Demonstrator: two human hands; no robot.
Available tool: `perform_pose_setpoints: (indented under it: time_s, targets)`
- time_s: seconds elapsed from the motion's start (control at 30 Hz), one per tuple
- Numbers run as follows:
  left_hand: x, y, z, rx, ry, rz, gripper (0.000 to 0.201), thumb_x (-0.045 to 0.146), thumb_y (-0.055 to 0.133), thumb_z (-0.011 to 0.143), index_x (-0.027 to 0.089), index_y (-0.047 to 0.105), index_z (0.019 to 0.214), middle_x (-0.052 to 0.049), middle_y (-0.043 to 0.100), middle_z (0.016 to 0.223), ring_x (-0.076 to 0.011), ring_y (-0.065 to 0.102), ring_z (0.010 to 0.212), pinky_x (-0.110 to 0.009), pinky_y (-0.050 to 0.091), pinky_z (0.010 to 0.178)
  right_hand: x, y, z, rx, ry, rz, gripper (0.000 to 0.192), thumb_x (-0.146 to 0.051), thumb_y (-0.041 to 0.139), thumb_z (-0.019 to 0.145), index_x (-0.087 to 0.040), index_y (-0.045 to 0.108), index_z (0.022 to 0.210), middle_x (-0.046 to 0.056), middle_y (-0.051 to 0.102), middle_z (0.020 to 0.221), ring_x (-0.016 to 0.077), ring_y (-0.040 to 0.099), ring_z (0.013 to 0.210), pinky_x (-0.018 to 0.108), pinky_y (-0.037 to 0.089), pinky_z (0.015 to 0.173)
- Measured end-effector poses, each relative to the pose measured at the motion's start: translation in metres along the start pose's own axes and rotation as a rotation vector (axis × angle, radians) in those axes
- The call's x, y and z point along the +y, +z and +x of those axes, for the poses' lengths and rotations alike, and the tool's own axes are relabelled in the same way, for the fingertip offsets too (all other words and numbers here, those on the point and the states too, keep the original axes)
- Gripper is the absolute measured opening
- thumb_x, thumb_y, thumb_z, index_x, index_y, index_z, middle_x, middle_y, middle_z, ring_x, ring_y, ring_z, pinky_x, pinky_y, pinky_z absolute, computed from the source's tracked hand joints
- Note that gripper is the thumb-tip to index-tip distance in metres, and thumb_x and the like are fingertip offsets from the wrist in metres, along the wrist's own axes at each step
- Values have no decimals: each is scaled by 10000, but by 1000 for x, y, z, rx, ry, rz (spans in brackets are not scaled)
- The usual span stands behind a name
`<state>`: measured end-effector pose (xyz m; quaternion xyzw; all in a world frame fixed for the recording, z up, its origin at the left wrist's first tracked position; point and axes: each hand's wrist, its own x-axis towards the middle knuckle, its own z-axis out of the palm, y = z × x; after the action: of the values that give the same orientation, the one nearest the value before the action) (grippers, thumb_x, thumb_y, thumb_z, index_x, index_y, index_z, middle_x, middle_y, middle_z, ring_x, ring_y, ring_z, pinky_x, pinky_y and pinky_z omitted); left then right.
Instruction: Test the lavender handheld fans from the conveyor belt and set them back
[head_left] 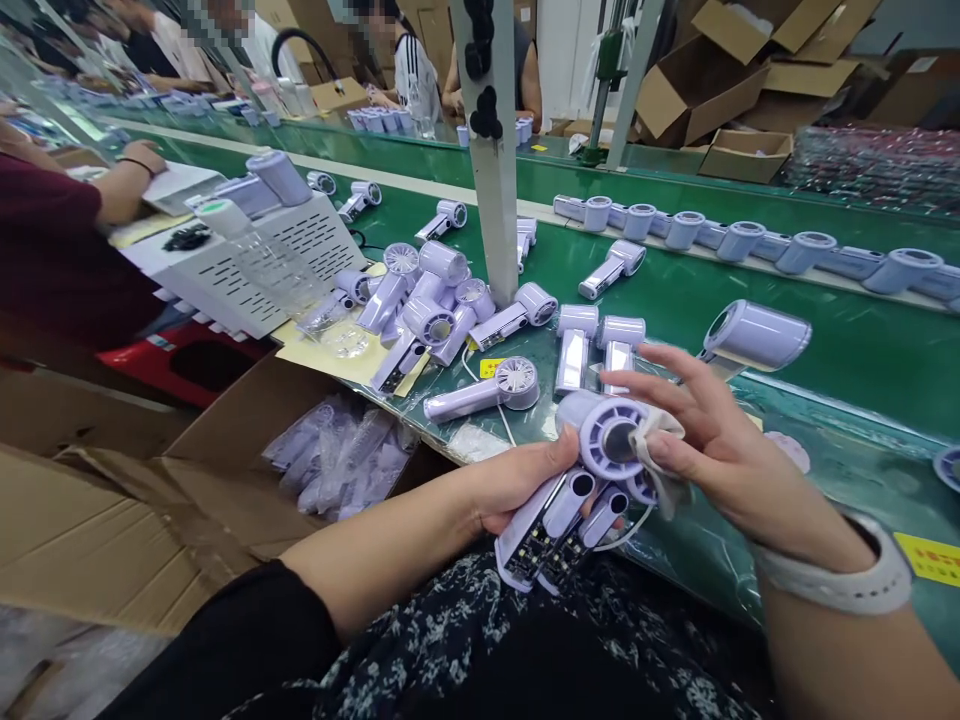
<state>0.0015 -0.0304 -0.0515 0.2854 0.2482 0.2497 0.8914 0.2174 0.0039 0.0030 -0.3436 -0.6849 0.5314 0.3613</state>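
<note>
Two lavender handheld fans lie side by side in my left hand (525, 480), which is closed around them. The nearer handheld fan (559, 510) has its handle open, with circuit parts showing. My right hand (705, 420) pinches a white cloth (664, 440) between thumb and finger, pressed against the round front of the fan head; its other fingers are spread. Just beyond my hands, two more fans (596, 345) lie on the green bench. To their left rests a single fan (480, 392) with a clear-looking grille. A white cord (637, 525) shows beneath the held fans.
A heap of fans (431, 310) lies at left on yellow paper, beside a white vented metal box (262, 260). Below the bench edge stands a cardboard carton (240, 430) with bagged parts. A row of fans (742, 240) lines the green conveyor (675, 290). Co-workers sit opposite and at left.
</note>
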Motion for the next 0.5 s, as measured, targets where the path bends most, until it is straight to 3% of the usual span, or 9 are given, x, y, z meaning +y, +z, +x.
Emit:
perform_pose_setpoints:
  time_s: [0.07, 0.13, 0.3, 0.5]
  targets:
    - [2, 2, 2, -80, -51, 55, 789, 911, 721, 543, 136, 671, 679, -43, 661, 676, -204, 689, 718, -316, 576, 692, 1, -11, 0, -186, 87, 46, 653, -479, 758, 905, -373, 521, 1504, 68, 684, 1400, 308, 704, 1202, 397, 614, 922]
    - [4, 4, 3, -110, -91, 69, 793, 916, 716, 541, 140, 672, 698, -29, 632, 655, -196, 666, 674, -310, 556, 641, -1, -15, 0, -263, 116, -22, 672, -529, 791, 861, -333, 586, 1470, 71, 690, 1381, 314, 707, 1183, 390, 595, 964]
    - [6, 3, 1, 68, -104, 110, 808, 916, 735, 510, 133, 638, 685, -2, 599, 623, -101, 521, 518, -234, 432, 489, -6, 1, 1, -143, 98, -203, 607, -544, 792, 846, -293, 645, 1378, 71, 711, 1283, 289, 702, 1109, 386, 575, 963]
    - [2, 3, -1, 185, -107, 151, 836, 964, 640, 571, 136, 618, 683, -3, 582, 600, -104, 524, 524, -241, 426, 486, 3, 19, 8, -33, 129, -236, 539, -656, 635, 921, -230, 701, 1246, 84, 760, 1103, 266, 721, 925, 380, 584, 836]
